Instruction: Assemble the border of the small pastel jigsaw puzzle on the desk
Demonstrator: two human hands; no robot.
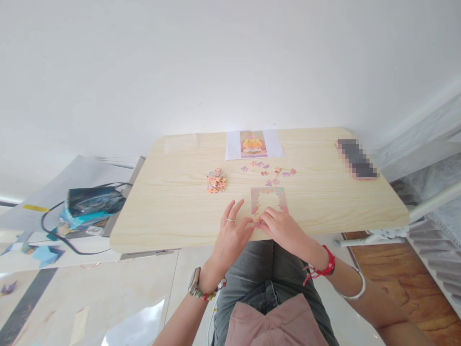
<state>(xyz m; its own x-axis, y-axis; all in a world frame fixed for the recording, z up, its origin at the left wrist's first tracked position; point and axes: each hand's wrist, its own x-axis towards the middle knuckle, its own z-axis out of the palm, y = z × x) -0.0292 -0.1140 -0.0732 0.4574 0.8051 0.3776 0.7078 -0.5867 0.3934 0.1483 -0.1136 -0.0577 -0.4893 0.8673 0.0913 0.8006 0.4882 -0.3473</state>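
At the near edge of the bench [173,202], a half-built puzzle frame [269,201] is steadied at its lower left corner by both hands. The right hand [283,229] is curled narrow; whether a piece is pinched cannot be told. The left hand [232,235] is spread flat beside it. Loose pieces [268,170] and a heap [216,181] are kept beyond, below the reference picture [253,144].

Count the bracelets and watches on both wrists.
4: a watch and a bead bracelet on the left wrist; a red cord and a silver bangle on the right. Others may be hidden.
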